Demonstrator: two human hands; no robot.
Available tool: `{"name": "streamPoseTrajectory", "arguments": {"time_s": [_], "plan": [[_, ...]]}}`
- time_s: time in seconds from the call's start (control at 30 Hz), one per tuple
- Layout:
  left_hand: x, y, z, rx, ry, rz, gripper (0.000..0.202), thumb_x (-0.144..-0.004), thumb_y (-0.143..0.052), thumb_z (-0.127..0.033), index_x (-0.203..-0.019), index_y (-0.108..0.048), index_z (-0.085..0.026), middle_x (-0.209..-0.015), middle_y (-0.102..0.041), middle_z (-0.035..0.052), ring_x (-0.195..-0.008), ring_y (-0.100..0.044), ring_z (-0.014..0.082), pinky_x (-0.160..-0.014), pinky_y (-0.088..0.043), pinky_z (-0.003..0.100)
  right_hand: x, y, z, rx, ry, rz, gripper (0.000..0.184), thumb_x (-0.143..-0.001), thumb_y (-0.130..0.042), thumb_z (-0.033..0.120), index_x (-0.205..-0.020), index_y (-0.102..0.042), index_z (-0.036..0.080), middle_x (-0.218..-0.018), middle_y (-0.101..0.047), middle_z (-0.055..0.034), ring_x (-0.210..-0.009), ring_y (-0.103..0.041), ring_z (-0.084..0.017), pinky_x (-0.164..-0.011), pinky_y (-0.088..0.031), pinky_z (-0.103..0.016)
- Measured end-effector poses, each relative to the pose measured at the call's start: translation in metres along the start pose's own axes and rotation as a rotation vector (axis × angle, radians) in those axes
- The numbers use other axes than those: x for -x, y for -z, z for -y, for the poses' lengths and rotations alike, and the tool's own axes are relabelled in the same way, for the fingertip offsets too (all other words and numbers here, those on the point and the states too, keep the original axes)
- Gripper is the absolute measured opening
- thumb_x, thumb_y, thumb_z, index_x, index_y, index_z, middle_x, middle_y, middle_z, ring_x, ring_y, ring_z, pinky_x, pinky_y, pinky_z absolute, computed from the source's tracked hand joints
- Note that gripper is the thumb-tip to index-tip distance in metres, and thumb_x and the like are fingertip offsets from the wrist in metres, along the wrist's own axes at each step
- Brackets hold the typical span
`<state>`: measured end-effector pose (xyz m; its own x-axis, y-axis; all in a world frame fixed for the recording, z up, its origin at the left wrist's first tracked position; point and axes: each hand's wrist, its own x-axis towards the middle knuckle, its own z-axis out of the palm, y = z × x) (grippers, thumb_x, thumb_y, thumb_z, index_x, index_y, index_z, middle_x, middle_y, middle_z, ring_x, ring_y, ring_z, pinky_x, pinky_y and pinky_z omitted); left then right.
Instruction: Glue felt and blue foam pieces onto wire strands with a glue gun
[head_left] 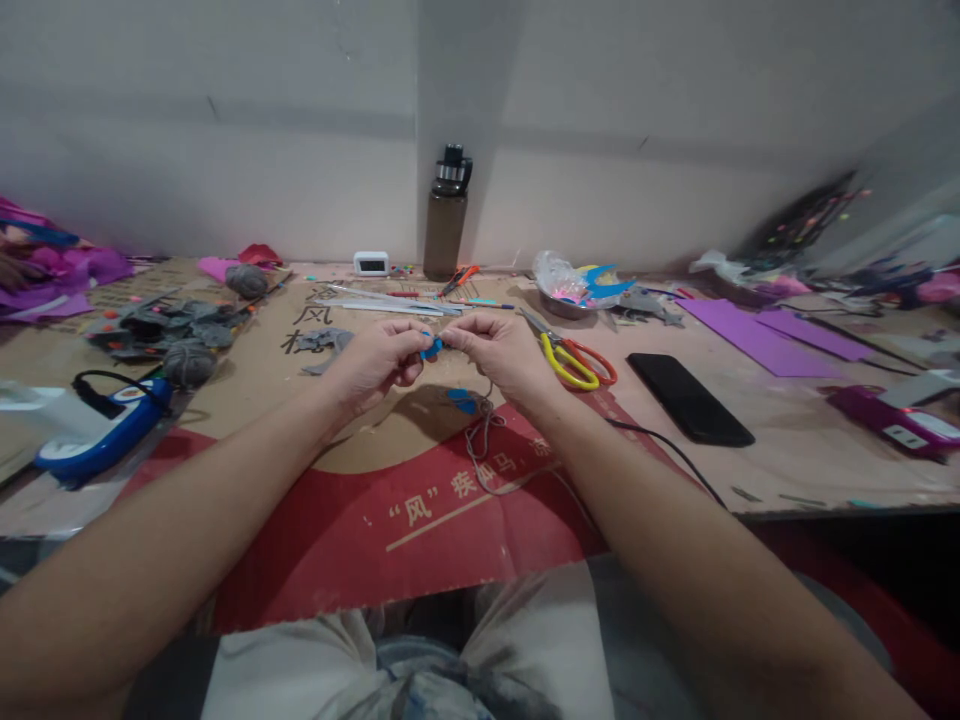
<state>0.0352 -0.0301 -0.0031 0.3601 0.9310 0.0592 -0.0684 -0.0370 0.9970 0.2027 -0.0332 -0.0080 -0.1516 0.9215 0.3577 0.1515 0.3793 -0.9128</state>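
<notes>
Above the middle of the cardboard sheet, my left hand [382, 362] is closed in a pinch on a small blue piece [430, 349], perhaps felt or foam. Close beside it, my right hand [491, 348] is closed too, its fingertips at the piece's right edge. Grey yarn [480, 440] runs from under my right hand down onto the red part of the cardboard [300, 540] in loose loops. Another blue piece [462, 400] lies below my hands. Whether a needle is between my fingertips is too small to tell.
Yellow-and-orange-handled scissors [574, 360] and a black phone [688, 398] lie to the right, near purple sheets [757, 335]. A bottle [447, 220] stands against the wall. Leftward are grey scraps [165, 325], a yarn ball [189, 365] and a blue power strip [105, 435]. Another person's hand shows far left.
</notes>
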Motion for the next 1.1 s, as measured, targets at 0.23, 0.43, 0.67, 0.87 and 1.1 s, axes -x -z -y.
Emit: {"name": "streamPoseTrajectory", "arguments": {"time_s": [0.23, 0.43, 0.67, 0.87, 1.1], "plan": [[0.0002, 0.0008, 0.0002, -0.046, -0.023, -0.001, 0.011, -0.071, -0.065, -0.023, -0.070, -0.058, -0.015, -0.056, -0.053, -0.0038, -0.041, -0.042, 0.0036, -0.038, -0.027, 0.018, 0.0005, 0.0017, 0.0023, 0.043, 0.058, 0.049, 0.017, -0.075, -0.067, 0.032, -0.071, -0.065, 0.016, -0.070, -0.065, -0.0007, -0.065, -0.055, -0.010, -0.063, -0.041, -0.024], [-0.0022, 0.0062, -0.0025, -0.060, -0.014, 0.060, 0.014, -0.072, -0.070, -0.026, -0.077, -0.064, -0.014, -0.053, -0.054, -0.0027, -0.044, -0.047, 0.0054, -0.040, -0.034, 0.017, 0.0010, 0.0036, 0.0040, 0.064, 0.051, 0.048, 0.020, -0.078, -0.062, 0.034, -0.069, -0.059, 0.016, -0.067, -0.060, 0.0012, -0.059, -0.047, -0.007, -0.057, -0.037, -0.023], [-0.0015, 0.0083, -0.0052, -0.060, 0.017, 0.091, 0.019, -0.072, -0.070, -0.030, -0.081, -0.066, -0.014, -0.057, -0.059, 0.0001, -0.048, -0.054, 0.0077, -0.042, -0.039, 0.017, -0.0013, 0.0057, 0.0012, 0.101, 0.062, 0.040, 0.022, -0.079, -0.061, 0.035, -0.068, -0.055, 0.017, -0.063, -0.052, 0.0026, -0.056, -0.040, -0.007, -0.054, -0.031, -0.025], [0.0010, 0.0039, -0.0040, -0.286, -0.089, 0.015, 0.018, -0.071, -0.070, -0.030, -0.079, -0.065, -0.014, -0.054, -0.058, -0.0008, -0.045, -0.051, 0.0081, -0.043, -0.041, 0.019, -0.0004, 0.0012, -0.0009, 0.131, 0.017, 0.038, 0.020, -0.077, -0.062, 0.034, -0.071, -0.054, 0.017, -0.062, -0.049, 0.0039, -0.054, -0.036, -0.007, -0.050, -0.026, -0.023], [0.0026, 0.0030, -0.0057, -0.367, -0.108, -0.018, 0.017, -0.074, -0.066, -0.031, -0.076, -0.062, -0.015, -0.054, -0.057, -0.0017, -0.045, -0.050, 0.0077, -0.042, -0.037, 0.018, 0.0000, -0.0005, -0.0027, 0.137, 0.077, 0.058, 0.022, -0.079, -0.058, 0.037, -0.070, -0.053, 0.017, -0.064, -0.049, 0.0031, -0.056, -0.039, -0.008, -0.053, -0.030, -0.024]]}}
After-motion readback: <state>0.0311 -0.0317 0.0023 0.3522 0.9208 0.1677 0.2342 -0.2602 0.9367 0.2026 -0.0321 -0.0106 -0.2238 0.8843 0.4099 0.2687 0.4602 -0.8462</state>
